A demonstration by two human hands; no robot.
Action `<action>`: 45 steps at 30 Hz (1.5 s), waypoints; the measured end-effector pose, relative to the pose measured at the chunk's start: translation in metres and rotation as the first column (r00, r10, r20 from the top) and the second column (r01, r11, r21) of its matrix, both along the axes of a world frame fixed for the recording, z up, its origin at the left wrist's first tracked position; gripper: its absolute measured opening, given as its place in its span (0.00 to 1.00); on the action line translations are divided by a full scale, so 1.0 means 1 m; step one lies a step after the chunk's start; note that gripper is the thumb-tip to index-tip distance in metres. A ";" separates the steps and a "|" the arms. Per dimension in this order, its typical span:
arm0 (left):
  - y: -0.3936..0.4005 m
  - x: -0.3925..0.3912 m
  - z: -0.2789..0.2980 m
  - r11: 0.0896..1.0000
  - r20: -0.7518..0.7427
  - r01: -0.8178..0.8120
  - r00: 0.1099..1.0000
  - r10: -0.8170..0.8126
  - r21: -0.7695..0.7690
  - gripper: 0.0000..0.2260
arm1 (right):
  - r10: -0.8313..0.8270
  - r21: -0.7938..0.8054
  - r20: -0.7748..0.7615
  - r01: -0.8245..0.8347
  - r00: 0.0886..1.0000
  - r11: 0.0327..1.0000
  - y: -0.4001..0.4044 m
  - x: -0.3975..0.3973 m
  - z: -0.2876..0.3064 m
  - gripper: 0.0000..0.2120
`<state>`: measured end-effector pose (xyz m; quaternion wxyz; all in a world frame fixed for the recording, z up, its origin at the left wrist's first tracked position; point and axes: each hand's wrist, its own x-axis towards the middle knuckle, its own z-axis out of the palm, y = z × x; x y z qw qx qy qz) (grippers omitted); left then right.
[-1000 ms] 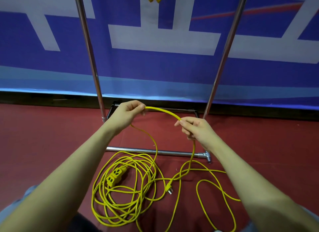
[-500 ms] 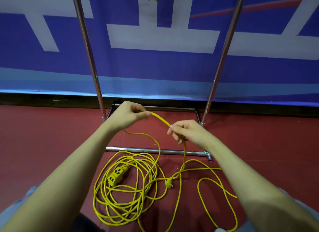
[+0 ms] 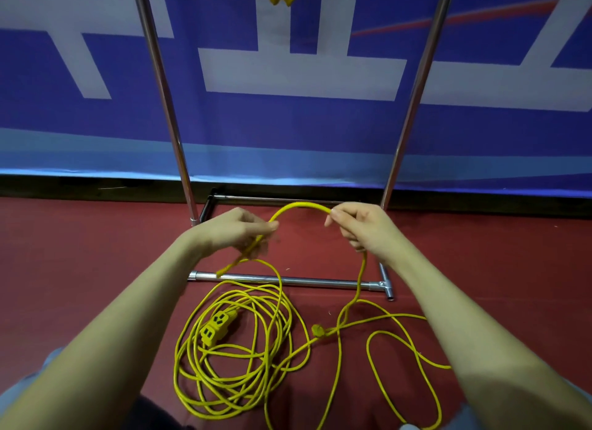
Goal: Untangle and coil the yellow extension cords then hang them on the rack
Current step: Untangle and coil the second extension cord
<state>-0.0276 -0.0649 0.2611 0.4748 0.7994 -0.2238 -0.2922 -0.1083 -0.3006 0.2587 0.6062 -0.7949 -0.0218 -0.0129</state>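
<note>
Red floor (image 3: 96,269) before a blue banner (image 3: 288,125) held a tangled yellow extension cord (image 3: 237,359) near the rack (image 3: 288,281), while left hand (image 3: 237,231) and right hand (image 3: 365,226) each pinched its raised arch.

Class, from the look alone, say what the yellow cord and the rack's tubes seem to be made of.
Yellow cord: probably a rubber or plastic jacket, matte; it bends in smooth loops without kinks. Rack: metal tube, likely chromed or polished steel; bright streaks of reflected light run along it.
</note>
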 end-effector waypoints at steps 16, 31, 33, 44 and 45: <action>0.016 0.012 0.013 0.905 0.111 -0.315 0.927 0.358 -0.285 0.12 | -0.015 -0.133 -0.102 0.002 0.995 0.991 -0.014 -0.003 -0.031 0.11; 0.009 -0.003 0.011 0.988 0.155 -0.088 0.982 0.107 -0.127 0.09 | 0.144 -0.006 -0.074 -0.145 0.987 0.989 0.028 0.010 -0.009 0.09; 0.017 0.001 0.013 0.983 0.204 -0.140 0.966 0.161 -0.115 0.08 | 0.167 0.009 -0.137 -0.167 0.976 0.986 0.027 0.010 -0.019 0.08; 0.041 0.006 0.002 0.947 -0.083 0.075 0.995 -0.052 0.314 0.17 | 0.142 -0.027 -0.107 -0.146 0.984 0.989 0.031 0.008 -0.027 0.09; 0.037 0.004 0.002 0.967 -0.079 0.085 0.995 -0.067 0.240 0.17 | 0.160 -0.043 -0.099 -0.165 0.982 0.985 0.035 0.008 -0.025 0.09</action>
